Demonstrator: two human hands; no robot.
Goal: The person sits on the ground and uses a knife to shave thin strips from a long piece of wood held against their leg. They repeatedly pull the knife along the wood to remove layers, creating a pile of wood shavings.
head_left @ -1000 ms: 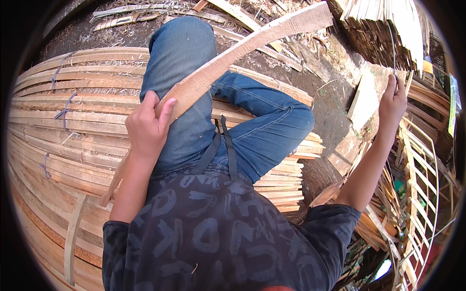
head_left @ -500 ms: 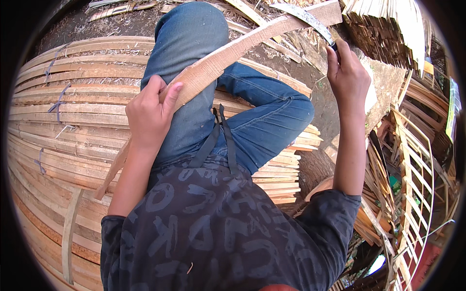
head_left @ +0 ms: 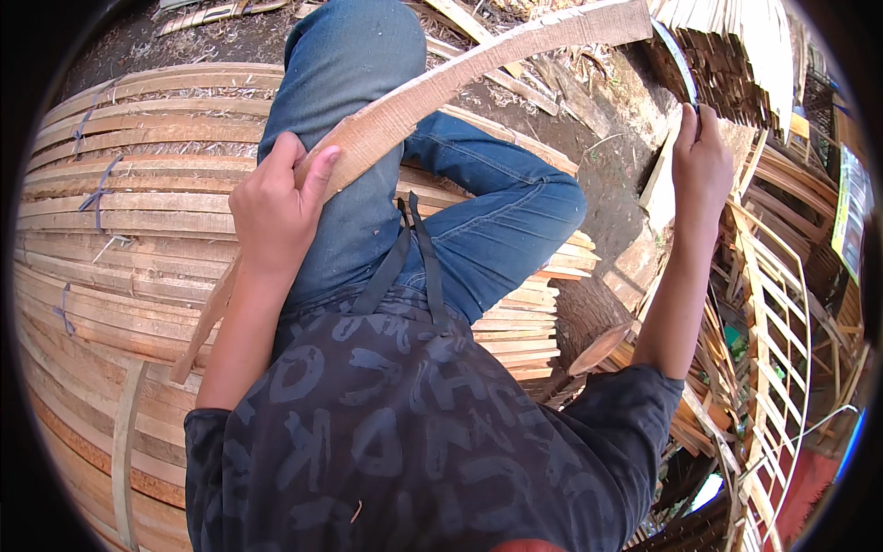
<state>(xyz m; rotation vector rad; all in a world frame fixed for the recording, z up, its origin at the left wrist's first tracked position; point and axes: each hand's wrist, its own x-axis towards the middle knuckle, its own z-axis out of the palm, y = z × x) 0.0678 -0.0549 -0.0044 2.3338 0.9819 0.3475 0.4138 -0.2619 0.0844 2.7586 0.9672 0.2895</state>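
Observation:
My left hand (head_left: 279, 202) is closed round a long rough-sawn wooden board (head_left: 414, 112), with the thumb pressed on its near face. The board rests across my raised left knee (head_left: 354, 55) and reaches up to the right; its tail passes under my left forearm. In my right hand (head_left: 703, 170) is a large knife (head_left: 678, 57) with a pale curved blade and dark handle. The blade points up and left, just beyond the board's far end, seen nearly edge-on. Whether it touches the board I cannot tell.
Bundles of wooden strips (head_left: 138, 216) tied with cord lie under and left of me. A dense stack of thin slats (head_left: 722, 55) stands at the far right. A slatted wooden frame (head_left: 777, 368) and loose offcuts lie to the right. Shavings and scraps cover the ground ahead.
My right hand has moved right and down with the knife, whose blade left its place across the board's upper end. My left hand still grips the board, which has barely moved.

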